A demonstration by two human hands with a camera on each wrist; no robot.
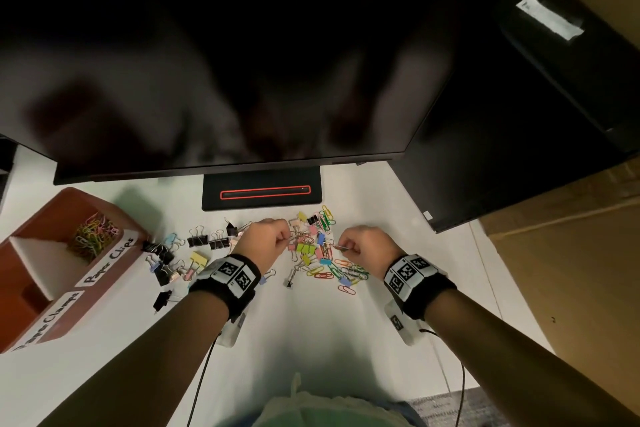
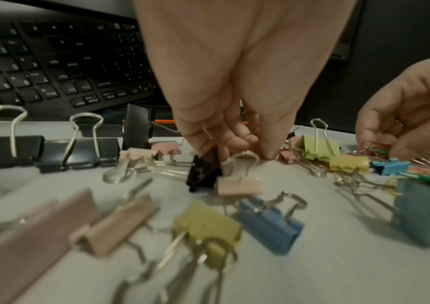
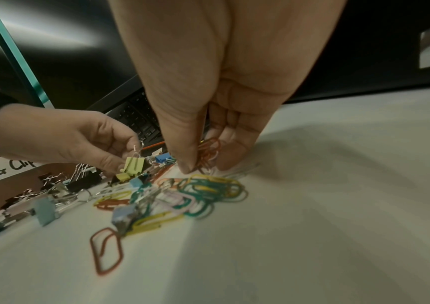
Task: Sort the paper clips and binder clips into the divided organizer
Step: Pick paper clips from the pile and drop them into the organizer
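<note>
Forearms reach in, both hands picking from mixed clip pile [image 1: 320, 253] on desk [image 1: 311, 322].
Organizer [image 1: 52, 211] far left: paper clips in its "Paper Clips" bay; other bays unclear. Left hand [image 1: 265, 241] pinches black binder clip [image 2: 203, 172]; right hand [image 1: 365, 244] pinches red paper clips [image 3: 208, 153]. Next, likely: carry to matching bays.

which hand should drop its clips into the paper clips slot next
Right, probably. The right hand already pinches a bunch of orange paper clips, while the left hand pinches a binder clip. The organizer does sit on the left side, so the right hand must reach across.
</note>
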